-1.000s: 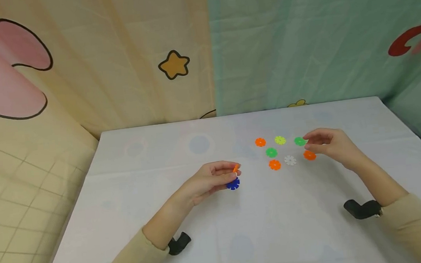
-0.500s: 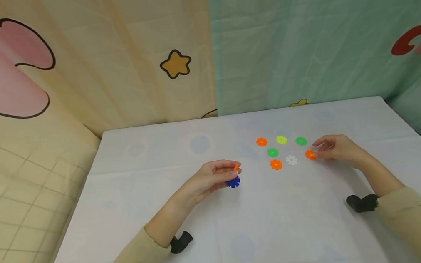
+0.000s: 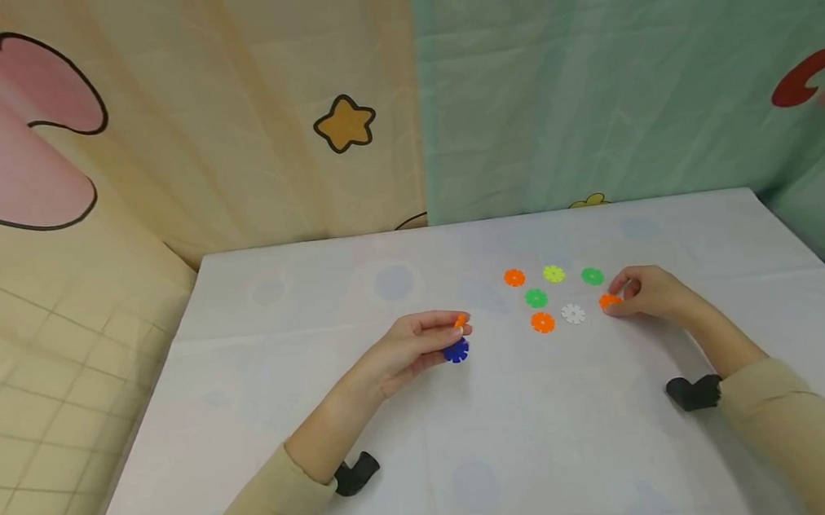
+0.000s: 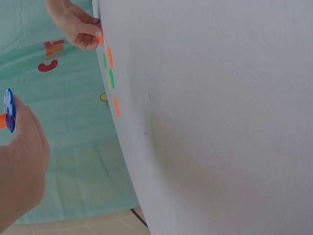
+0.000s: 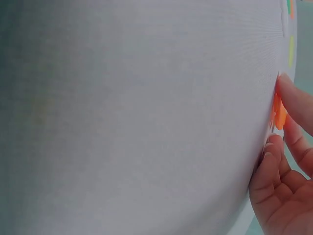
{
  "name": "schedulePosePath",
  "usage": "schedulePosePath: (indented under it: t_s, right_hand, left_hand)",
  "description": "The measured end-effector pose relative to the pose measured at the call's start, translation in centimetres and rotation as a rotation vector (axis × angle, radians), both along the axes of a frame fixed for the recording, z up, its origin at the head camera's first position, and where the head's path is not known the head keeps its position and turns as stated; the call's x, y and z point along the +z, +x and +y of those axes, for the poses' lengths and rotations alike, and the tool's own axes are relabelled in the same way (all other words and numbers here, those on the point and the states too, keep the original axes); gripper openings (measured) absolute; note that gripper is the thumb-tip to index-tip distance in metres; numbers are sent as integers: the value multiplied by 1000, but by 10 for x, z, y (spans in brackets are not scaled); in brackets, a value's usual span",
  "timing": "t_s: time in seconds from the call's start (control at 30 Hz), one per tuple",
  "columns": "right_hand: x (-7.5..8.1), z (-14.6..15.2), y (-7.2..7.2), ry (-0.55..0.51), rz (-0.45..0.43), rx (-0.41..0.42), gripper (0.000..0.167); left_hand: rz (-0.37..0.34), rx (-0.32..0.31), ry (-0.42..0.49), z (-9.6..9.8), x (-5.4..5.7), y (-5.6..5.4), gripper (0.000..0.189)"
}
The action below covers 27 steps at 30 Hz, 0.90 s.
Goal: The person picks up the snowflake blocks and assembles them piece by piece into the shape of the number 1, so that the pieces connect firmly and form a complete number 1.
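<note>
My left hand (image 3: pixel 408 353) pinches a blue snowflake disc (image 3: pixel 456 352) with an orange snowflake disc (image 3: pixel 460 320) set edge-on against it, held above the table. The left wrist view shows the blue disc (image 4: pixel 9 110) beyond the hand, the orange one partly cut off by the frame. Over on the right, my right hand (image 3: pixel 653 294) has thumb and fingers on another orange snowflake disc (image 3: pixel 609 301), partly covering it. In the right wrist view this orange disc (image 5: pixel 280 115) sits between thumb and fingers, close to the tabletop.
Left of the right hand lie a white disc (image 3: pixel 574 314), green discs (image 3: pixel 592 276) (image 3: pixel 536 298), a yellow disc (image 3: pixel 554 274) and orange discs (image 3: pixel 514 278) (image 3: pixel 543 323), all flat on the white-covered table (image 3: pixel 310 430). A printed curtain (image 3: pixel 288 178) hangs behind the far edge.
My right hand has come down from beside the green disc to the orange disc nearest it and closed its fingers there. My left hand has stayed almost in place with its joined discs.
</note>
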State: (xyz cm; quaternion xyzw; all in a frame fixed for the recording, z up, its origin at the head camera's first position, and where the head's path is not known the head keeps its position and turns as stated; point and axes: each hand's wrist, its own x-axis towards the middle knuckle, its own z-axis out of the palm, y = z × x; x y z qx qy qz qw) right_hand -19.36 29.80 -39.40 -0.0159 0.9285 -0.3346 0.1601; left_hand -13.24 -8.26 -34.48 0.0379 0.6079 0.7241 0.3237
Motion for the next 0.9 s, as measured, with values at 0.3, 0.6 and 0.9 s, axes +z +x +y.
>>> schedulePosePath:
  t_s: [0.3, 0.6, 0.9]
  right_hand:
    - [4, -2, 1, -37, 8, 27, 32]
    - [4, -9, 1, -118, -53, 26, 31]
    - [12, -32, 3, -265, -5, 67, 32]
  left_hand:
    - [-1, 15, 2, -2, 0, 1, 40]
    - [-18, 37, -2, -4, -1, 0, 40]
    - [0, 4, 19, 0, -2, 0, 41]
